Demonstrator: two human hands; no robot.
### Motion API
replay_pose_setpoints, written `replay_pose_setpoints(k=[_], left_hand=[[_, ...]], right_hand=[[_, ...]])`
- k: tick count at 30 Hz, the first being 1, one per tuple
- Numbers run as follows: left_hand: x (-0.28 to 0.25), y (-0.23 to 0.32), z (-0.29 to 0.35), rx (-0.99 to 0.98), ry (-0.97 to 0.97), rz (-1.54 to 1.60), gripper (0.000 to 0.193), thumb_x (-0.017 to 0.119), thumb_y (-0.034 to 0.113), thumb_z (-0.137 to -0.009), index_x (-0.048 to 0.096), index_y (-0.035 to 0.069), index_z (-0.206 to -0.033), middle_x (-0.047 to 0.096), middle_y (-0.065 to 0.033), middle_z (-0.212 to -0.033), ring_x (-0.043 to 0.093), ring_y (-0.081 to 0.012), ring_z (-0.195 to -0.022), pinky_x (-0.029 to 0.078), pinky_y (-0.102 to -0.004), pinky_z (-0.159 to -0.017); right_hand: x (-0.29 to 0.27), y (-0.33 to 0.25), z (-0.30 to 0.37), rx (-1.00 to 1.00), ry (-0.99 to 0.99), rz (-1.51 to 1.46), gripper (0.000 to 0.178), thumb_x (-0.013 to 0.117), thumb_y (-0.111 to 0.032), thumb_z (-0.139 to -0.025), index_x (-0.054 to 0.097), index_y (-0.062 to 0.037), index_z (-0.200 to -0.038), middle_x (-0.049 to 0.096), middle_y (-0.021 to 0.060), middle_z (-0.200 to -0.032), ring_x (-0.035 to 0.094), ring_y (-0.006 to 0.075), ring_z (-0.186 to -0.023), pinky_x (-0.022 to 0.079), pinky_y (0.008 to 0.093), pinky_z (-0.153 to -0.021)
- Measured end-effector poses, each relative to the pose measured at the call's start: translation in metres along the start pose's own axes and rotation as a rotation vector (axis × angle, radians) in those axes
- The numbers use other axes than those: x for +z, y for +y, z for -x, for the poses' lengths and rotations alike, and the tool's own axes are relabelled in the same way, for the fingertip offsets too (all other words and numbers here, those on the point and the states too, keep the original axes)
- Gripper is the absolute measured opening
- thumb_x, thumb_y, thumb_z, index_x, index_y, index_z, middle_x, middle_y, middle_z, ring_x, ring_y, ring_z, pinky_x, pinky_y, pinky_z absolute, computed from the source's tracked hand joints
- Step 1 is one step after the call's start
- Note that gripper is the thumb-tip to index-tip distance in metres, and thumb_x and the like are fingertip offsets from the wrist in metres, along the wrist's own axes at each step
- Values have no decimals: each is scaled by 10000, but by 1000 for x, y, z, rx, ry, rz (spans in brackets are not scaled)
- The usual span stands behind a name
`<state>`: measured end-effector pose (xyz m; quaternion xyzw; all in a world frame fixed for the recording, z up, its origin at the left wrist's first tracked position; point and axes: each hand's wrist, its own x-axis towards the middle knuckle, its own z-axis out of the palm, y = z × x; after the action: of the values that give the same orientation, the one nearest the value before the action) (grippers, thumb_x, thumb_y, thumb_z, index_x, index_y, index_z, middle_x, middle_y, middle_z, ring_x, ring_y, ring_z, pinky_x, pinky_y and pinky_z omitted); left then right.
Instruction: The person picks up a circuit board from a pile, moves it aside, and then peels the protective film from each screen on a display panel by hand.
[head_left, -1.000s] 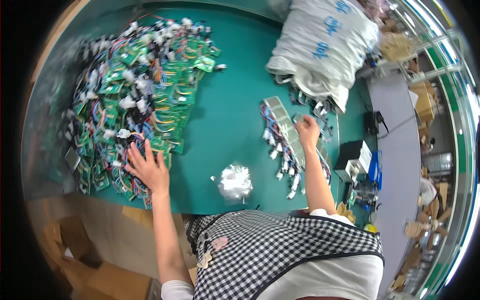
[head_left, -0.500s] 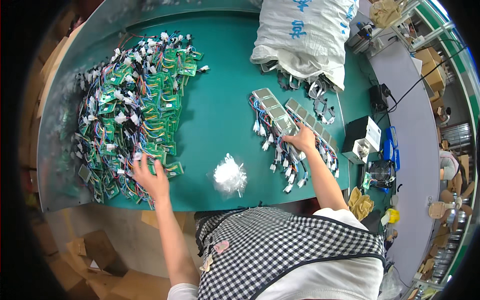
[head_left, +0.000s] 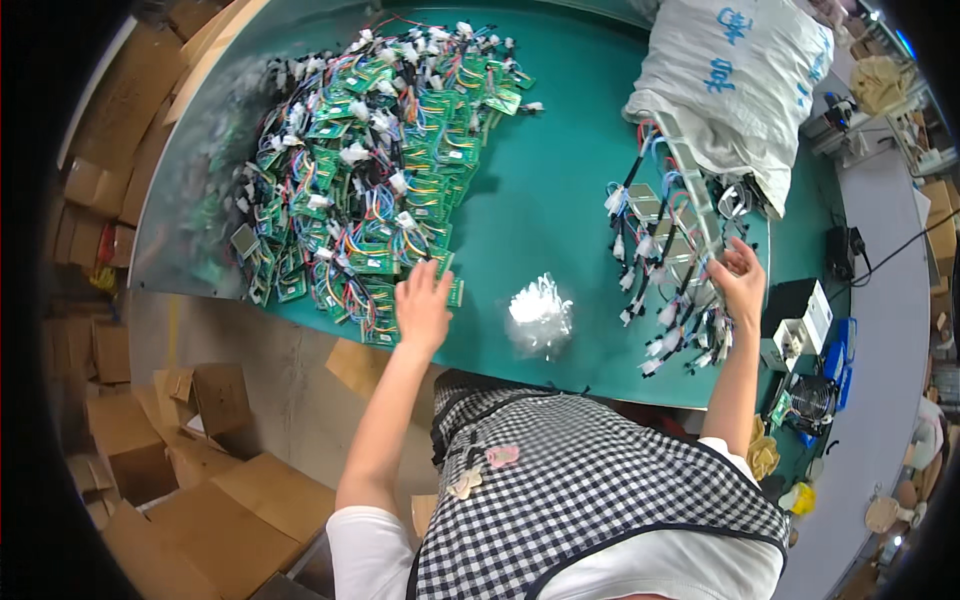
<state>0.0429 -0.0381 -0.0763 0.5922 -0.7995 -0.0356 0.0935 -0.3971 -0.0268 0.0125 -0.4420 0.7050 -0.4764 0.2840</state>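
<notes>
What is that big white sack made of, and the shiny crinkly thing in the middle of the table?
The big white sack looks like woven plastic cloth: matte, stiffly creased, with printing on it. The crinkly bundle seems to be thin clear plastic film: see-through, glossy, with bright glints. Neither is certain from this far.

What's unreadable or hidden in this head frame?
- Right hand: its palm side faces away, so a grip on the wired parts cannot be judged.
- Left hand: it covers the near edge of the circuit board pile; contact underneath is unseen.
- White sack: opaque, contents hidden, and the frame edge cuts off its top.
- Clear plastic bag: glare hides any contents.
- Pile's far left: blurred by lens distortion.
</notes>
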Motion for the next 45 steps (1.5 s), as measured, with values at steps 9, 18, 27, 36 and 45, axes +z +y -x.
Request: replay_pose_setpoints(k=[9, 18, 27, 36, 45], left_hand=[[18, -18, -16, 204, -7, -133, 336, 665, 111, -587, 534, 86, -896, 409, -81, -1228, 299, -227, -1208, 153, -492, -986], [-73, -12, -57, 136, 386, 278, 140, 561, 6, -670, 553, 49, -803, 589, -66, -730, 555, -224, -684, 439, -346, -737], [-43, -110, -68, 173, 160, -89, 240, 520, -37, -666, 598, 64, -869, 545, -71, -1088, 458, -248, -1073, 321, -404, -927], [-27, -6, -76, 192, 42, 111, 360, 684, 161, -574, 570, 27, -888, 579, -123, -842, 491, -267, -983, 376, -378, -830], [42, 18, -102, 165, 10, -13, 267, 608, 120, -623, 526, 74, -873, 498, -82, -829, 461, -246, -873, 337, -364, -815]], right_hand=[[-14, 2, 0, 77, 139, 196, 600, 695, -218, -611, 487, 42, -1110, 593, 95, -788, 544, 120, -711, 433, 228, -673], [-9, -3, 23, 128, -19, -260, 599, 646, -284, -685, 445, 34, -1150, 590, 80, -847, 519, 82, -717, 410, 204, -657], [45, -34, 26, 35, -214, -461, 613, 651, -345, -683, 454, 55, -1103, 584, 108, -931, 566, 141, -781, 444, 247, -722], [113, -101, 36, -11, -354, -443, 613, 721, -147, -556, 488, -9, -1106, 552, 70, -957, 528, 144, -879, 427, 273, -789], [93, -93, 54, -39, -284, -549, 745, 787, -277, -524, 453, 24, -1118, 555, 111, -978, 540, 180, -902, 422, 295, -825]])
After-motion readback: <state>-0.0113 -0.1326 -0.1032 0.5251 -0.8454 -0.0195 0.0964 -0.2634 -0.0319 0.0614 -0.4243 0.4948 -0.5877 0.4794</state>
